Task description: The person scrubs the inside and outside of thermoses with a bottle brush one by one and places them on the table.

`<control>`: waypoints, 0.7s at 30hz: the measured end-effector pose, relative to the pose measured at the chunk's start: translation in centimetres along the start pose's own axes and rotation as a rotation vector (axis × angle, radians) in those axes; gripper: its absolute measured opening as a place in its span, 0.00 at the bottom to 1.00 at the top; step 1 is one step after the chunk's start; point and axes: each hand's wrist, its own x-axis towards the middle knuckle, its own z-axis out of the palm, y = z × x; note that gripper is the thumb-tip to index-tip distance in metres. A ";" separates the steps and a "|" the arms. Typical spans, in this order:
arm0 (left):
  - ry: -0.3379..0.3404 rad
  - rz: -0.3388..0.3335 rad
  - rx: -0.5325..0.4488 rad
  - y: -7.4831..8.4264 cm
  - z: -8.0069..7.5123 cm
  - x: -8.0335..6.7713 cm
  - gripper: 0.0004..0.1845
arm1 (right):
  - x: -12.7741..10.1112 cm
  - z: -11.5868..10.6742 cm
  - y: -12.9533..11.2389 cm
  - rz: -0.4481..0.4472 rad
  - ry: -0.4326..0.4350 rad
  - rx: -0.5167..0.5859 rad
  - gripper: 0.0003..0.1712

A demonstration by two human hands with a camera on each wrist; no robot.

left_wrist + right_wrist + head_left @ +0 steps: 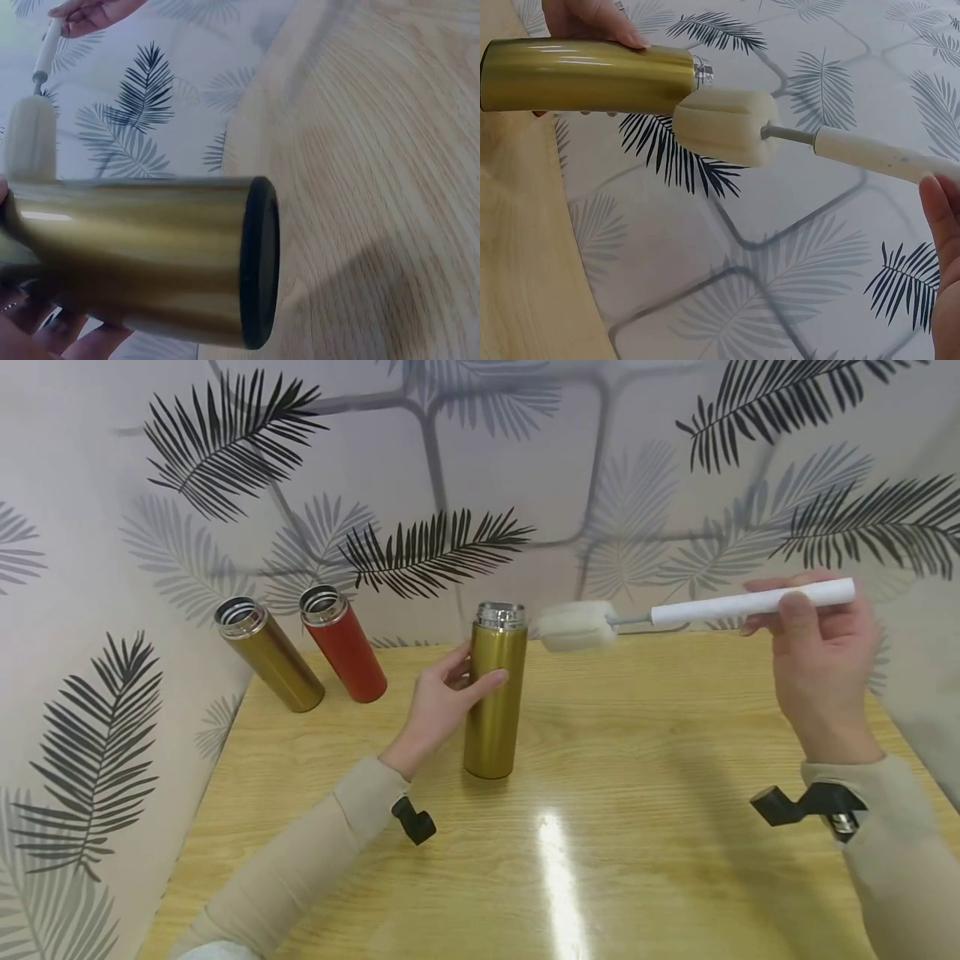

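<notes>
A gold thermos bottle (495, 710) with a bare steel neck is gripped round its upper body by my left hand (442, 697). It stands nearly upright; its dark base shows in the left wrist view. My right hand (828, 647) holds a sponge bottle brush by its white handle (735, 603). The brush's cream sponge head (576, 626) points left, just beside the bottle's neck and outside its mouth. In the right wrist view the sponge (727, 127) overlaps the neck end of the bottle (585, 79); whether they touch I cannot tell.
Toward the back left of the wooden table (637, 860) stand another gold bottle (281, 664) and a red bottle (348, 652), both without lids. A leaf-patterned wall covering (510, 468) rises directly behind the table and along its left side.
</notes>
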 end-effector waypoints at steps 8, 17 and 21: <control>-0.062 0.000 -0.051 -0.4 0.5 0.2 0.33 | -0.5 1.1 -0.5 0.039 -0.031 0.137 0.05; -0.079 -0.067 -0.158 0.0 0.8 0.4 0.30 | -1.1 1.0 -0.5 0.137 -0.172 0.111 0.07; -0.078 -0.064 -0.176 -0.1 0.9 0.3 0.28 | -1.4 0.2 -0.6 0.190 -0.218 -0.145 0.07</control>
